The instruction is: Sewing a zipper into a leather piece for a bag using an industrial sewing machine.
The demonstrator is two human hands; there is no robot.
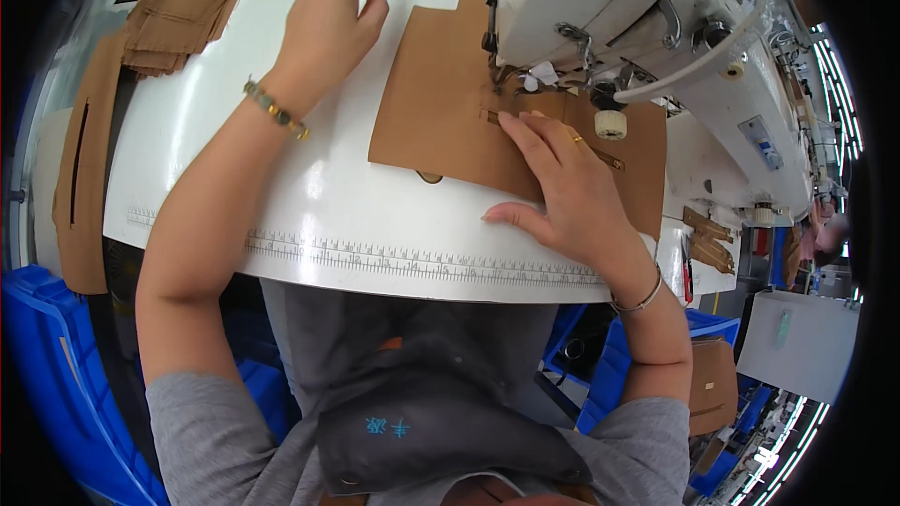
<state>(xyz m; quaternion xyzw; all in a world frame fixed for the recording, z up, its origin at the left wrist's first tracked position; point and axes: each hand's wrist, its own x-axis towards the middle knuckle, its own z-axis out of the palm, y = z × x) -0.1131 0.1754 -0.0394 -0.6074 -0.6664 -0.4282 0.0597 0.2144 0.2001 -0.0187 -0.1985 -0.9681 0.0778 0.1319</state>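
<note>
A brown fabric panel lies flat on the white table, partly under the needle area of a white sewing machine. My right hand rests on the panel with its fingers stretched out and its thumb apart. Its fingertips touch the fabric beside a narrow slit, close to the needle. A zipper end shows on the panel just right of that hand. My left hand is left of the panel, apart from it, fingers loosely bent and thumb spread, holding nothing.
Brown fabric pieces lie stacked at the far left. Another piece with a long slit hangs over the table's left edge. A ruler strip follows the front edge. Blue bins stand below. Small brown pieces lie to the right.
</note>
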